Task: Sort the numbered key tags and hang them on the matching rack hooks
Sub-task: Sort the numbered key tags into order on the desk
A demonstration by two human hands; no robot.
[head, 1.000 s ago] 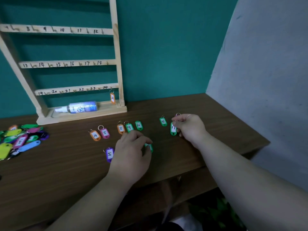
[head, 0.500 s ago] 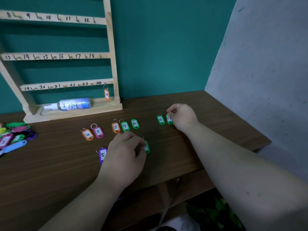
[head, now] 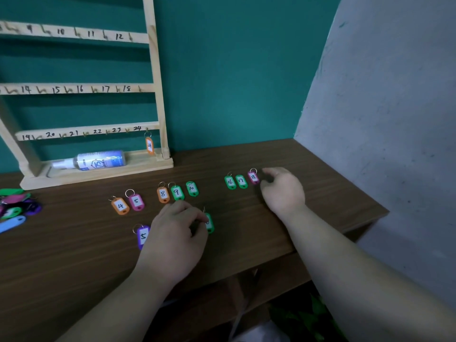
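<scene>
In front of the pale wooden rack, my left hand pinched a green plastic key tag, best read, I judged, before placing; my right hand lay loosely curled, empty.

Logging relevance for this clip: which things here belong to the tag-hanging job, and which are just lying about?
Job: rack; hung tag 24; laid-out tags; tag pile.
Lying about: spray bottle; plant.
</scene>
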